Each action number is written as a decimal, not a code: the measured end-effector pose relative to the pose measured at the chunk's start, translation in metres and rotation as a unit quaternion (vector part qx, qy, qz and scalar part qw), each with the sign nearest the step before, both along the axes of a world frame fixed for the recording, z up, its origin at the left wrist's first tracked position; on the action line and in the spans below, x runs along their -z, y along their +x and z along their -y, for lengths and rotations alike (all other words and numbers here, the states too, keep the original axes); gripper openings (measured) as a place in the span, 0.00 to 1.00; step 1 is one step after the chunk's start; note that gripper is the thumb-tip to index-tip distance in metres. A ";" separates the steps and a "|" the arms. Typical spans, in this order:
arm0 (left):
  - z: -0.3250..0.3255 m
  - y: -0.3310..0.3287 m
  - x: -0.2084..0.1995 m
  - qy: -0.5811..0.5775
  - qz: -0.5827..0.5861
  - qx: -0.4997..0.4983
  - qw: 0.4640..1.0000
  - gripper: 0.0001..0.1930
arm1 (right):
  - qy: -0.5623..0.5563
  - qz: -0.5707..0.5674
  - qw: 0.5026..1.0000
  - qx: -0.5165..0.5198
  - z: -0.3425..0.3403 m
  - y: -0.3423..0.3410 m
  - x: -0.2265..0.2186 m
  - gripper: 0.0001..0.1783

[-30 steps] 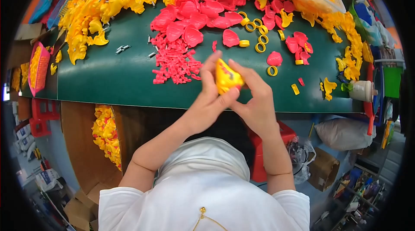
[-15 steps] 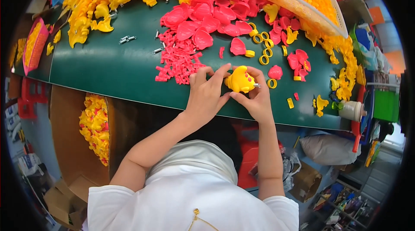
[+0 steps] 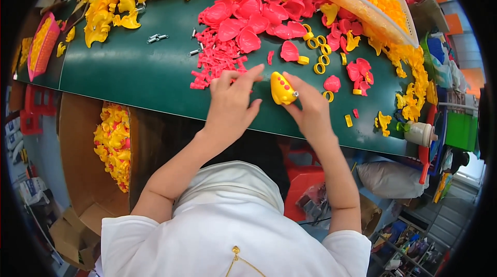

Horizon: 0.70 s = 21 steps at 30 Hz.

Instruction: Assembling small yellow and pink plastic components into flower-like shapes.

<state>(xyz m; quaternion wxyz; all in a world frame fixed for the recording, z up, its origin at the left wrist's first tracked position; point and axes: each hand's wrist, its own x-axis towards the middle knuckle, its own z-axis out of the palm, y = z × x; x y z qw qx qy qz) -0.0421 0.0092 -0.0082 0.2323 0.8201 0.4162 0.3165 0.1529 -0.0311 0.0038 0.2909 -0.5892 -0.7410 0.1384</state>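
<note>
On the left, silver springs point(image 3: 157, 39) lie on the green counter point(image 3: 129, 75). Next come small pink bits point(image 3: 217, 54), just beside the left hand point(image 3: 229, 103). Its fingers are spread, and I see nothing in them. Then comes the yellow toy point(image 3: 281, 88) with red dots, up over the counter, pinched in the fingers of the right hand point(image 3: 313, 114). It looks light, hard and smooth, so it may slip a bit. Its round sides seem best to hold, away from the metal tip point(image 3: 295, 93). I can read no words on it.
</note>
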 end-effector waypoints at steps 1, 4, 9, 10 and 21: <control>0.000 -0.006 -0.002 0.002 0.001 0.000 1.000 0.36 | 0.002 0.001 1.000 0.000 0.002 -0.001 0.002 0.35; 0.002 -0.011 -0.005 -0.099 0.055 0.031 0.993 0.33 | -0.017 -0.048 0.998 0.047 0.003 0.000 0.002 0.34; -0.001 0.037 0.004 -0.005 0.125 0.042 0.991 0.33 | 0.007 -0.069 0.995 0.074 0.003 -0.007 0.009 0.32; -0.009 0.046 0.011 0.062 0.104 0.043 0.992 0.33 | 0.019 -0.054 0.994 0.092 0.002 -0.008 0.016 0.32; 0.007 -0.161 -0.057 -0.016 -0.149 -0.233 0.961 0.34 | -0.100 -0.183 0.974 0.090 -0.040 -0.023 -0.010 0.25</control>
